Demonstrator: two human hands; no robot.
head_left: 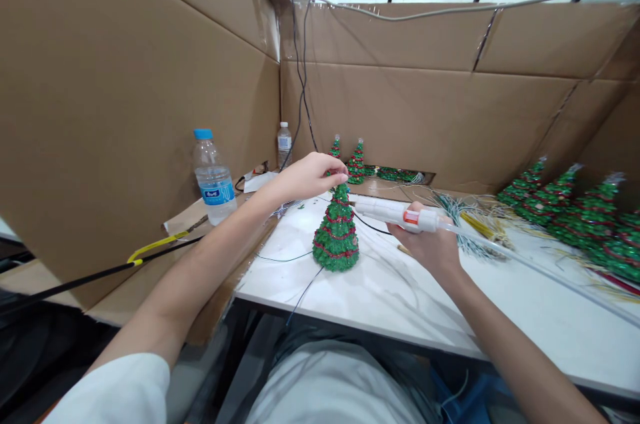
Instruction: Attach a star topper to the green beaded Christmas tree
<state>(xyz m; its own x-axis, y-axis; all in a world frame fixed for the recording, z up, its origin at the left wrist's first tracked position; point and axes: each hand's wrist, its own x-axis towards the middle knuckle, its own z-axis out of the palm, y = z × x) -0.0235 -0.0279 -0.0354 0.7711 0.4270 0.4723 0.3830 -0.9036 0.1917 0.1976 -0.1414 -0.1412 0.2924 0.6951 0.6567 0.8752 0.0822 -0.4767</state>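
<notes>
A small green tinsel Christmas tree (336, 237) with red garland bands stands upright on the white table (300, 284) in front of me. My left hand (320, 174) reaches over its top, fingers pinched together at the tip, which they mostly hide. In my right hand (427, 247) is a white hot glue gun (385, 212) with a red label. Its nozzle points left, close beside the upper part of the tree; I cannot tell whether it touches. A long clear glue stick (480, 237) sticks out of the gun's back end. Thin dark wires lie around the tree's base.
Finished-looking trees (585, 211) line the right side, with two more trees (356, 163) at the back. Bundles of green and yellow wire (475, 227) lie right of the gun. A water bottle (215, 177) stands at left. Cardboard walls (425, 104) enclose the table's back and left.
</notes>
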